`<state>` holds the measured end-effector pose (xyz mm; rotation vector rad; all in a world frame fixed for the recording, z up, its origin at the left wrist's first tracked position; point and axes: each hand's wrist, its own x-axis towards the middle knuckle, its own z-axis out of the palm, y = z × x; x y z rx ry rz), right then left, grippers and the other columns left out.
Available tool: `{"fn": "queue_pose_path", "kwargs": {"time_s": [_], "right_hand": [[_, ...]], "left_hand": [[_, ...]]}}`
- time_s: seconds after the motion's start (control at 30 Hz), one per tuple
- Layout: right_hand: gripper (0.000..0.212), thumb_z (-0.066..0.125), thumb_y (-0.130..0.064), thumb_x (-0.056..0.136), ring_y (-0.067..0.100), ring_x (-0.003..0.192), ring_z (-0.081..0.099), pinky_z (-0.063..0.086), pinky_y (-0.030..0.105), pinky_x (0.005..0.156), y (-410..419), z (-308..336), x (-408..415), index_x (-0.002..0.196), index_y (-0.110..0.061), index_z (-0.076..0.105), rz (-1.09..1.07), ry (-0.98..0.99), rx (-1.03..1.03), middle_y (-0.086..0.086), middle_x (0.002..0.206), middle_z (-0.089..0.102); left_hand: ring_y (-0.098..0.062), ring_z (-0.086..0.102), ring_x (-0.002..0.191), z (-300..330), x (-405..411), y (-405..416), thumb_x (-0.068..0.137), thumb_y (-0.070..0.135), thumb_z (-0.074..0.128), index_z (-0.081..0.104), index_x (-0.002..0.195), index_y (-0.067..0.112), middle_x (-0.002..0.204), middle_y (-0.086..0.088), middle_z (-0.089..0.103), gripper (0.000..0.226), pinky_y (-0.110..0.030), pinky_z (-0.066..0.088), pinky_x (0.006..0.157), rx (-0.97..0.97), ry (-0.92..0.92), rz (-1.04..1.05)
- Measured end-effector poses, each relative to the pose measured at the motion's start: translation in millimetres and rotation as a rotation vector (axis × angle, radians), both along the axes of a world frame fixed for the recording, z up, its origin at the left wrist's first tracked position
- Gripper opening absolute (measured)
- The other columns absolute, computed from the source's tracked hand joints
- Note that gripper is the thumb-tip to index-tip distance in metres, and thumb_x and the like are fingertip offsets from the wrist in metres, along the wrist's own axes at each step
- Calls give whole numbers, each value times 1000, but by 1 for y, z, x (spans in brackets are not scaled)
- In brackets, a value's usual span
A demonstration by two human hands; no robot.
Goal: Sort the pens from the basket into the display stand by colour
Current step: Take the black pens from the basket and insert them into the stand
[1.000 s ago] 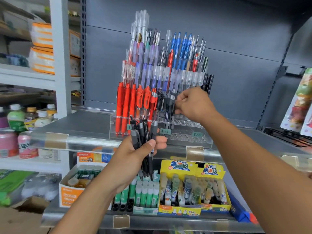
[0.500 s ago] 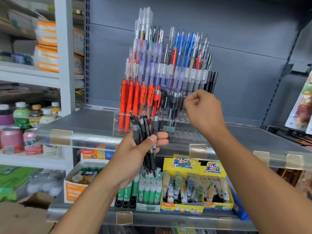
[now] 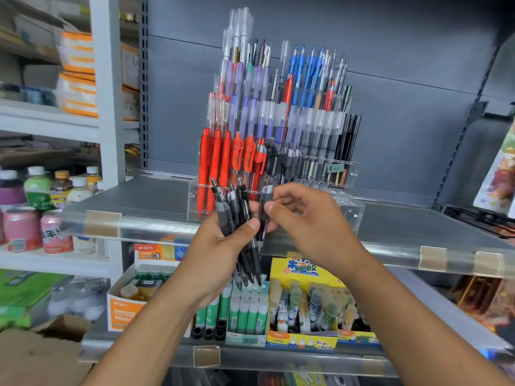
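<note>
Your left hand (image 3: 223, 240) grips a bunch of black pens (image 3: 239, 227); your right hand (image 3: 309, 218) pinches one black pen (image 3: 264, 207), near the display stand (image 3: 345, 213).

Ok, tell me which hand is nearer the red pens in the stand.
Left. The left hand sits just below the red pens; the right hand is lower right.

a bundle of black pens (image 3: 237, 218) stands near upright, tips down, in front of the shelf edge, with one grey-capped black pen (image 3: 264, 210) at its right side. behind, the clear tiered display stand (image 3: 349, 210) holds red pens (image 3: 214, 160) at left, blue pens (image 3: 306, 71) at upper right and black pens at right.
</note>
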<state>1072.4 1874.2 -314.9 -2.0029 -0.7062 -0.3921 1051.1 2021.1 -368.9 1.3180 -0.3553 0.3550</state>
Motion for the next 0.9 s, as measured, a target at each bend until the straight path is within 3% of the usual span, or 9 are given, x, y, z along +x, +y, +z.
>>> {"fn": "queue_pose_path", "kwargs": {"time_s": [0.17,0.27,0.4,0.57,0.7,0.9], "right_hand": [[3,63,-13,93,8,65,65,51,16,65,0,0,0,92,-12,65,4,18,79,7,85,68],[3,63,-17,93,17,76,65,54,21,67,0,1,2,92,-17,66,-30,37,146,7,89,68],[3,63,-16,93,15,71,63,56,22,61,1,2,0,94,-17,66,-5,79,185,8,92,67],[6,64,-19,93,14,79,66,59,29,73,-1,0,-1,94,-24,65,-19,66,160,1,89,68],[6,66,-16,91,9,67,65,53,20,60,-2,0,-5,97,-17,64,30,133,214,4,88,68],[10,67,-15,90,10,72,67,52,16,64,-6,-2,-4,88,-23,64,44,117,190,-2,83,68]], "left_hand": [[-14,71,98,0,1,5,97,1,49,64,109,14,97,-1,77,22,-29,55,84,57,13,-1],[-14,73,92,-2,0,6,98,2,48,62,111,12,95,-4,76,22,-22,57,73,133,33,-40],[-16,72,94,-3,-2,4,98,7,49,65,110,15,99,-5,76,21,-23,56,75,170,30,-70],[-15,72,95,-5,-1,2,98,12,50,65,108,18,98,-1,76,19,-25,55,74,174,30,-46],[-13,72,93,-6,-1,0,98,13,51,63,113,16,98,-2,75,19,-21,55,71,169,20,-27],[-13,72,94,-8,-1,-2,97,13,52,63,109,22,99,1,76,18,-23,57,75,158,16,-8]]}}
